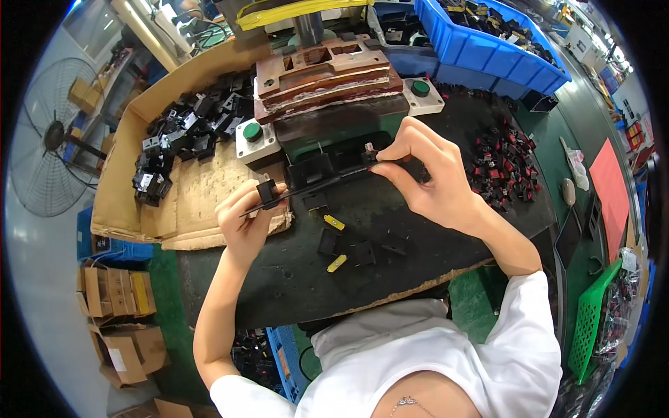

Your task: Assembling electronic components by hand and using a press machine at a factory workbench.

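My left hand point(245, 216) is closed around the left end of a long black plastic panel point(311, 169), which is held tilted over the dark tabletop. A boxy raised block stands out from the panel. At its right end, the thumb and forefinger of my right hand point(435, 177) pinch a small black part with a metal tab point(369, 154), against or very close to the panel. Below the panel lie loose black pieces point(327, 242) and two yellow-faced small pieces point(334, 222).
Behind the panel stands a press fixture point(327, 80), flanked by two green push buttons point(252, 132). A cardboard tray point(111, 195) of black housings is at left. Small red-and-black parts point(505, 167) are heaped at right. A blue bin point(488, 52) rises at the back right.
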